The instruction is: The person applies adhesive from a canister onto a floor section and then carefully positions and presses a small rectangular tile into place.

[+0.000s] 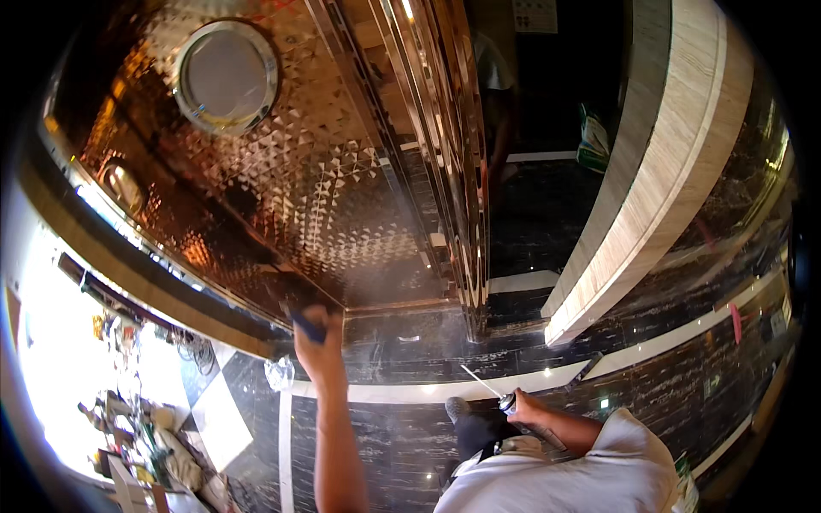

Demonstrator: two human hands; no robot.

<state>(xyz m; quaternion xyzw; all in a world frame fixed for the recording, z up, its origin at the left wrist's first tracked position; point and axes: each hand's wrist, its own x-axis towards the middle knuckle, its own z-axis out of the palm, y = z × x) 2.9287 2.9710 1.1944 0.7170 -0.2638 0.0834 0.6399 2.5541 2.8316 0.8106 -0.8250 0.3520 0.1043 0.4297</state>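
My left hand (318, 342) reaches forward to the low corner of a copper-coloured mirrored panel (342, 184) with a raised triangle pattern. It is closed around a dark blue pad or folded cloth (309, 326), held against or very near the panel; blur hides which. Close to my body, my right hand (528, 409) grips a small spray can (508, 402). A long thin white straw (481, 381) sticks out from the can's top toward the panel. My fingers cover much of the can.
A round framed disc (227, 75) is set in the panel. Vertical copper trim (457, 214) and a curved beige stone frame (637, 231) stand to the right. Clear crumpled plastic (279, 374) lies on the dark marble floor (402, 436). Clutter (158, 436) fills the lower left.
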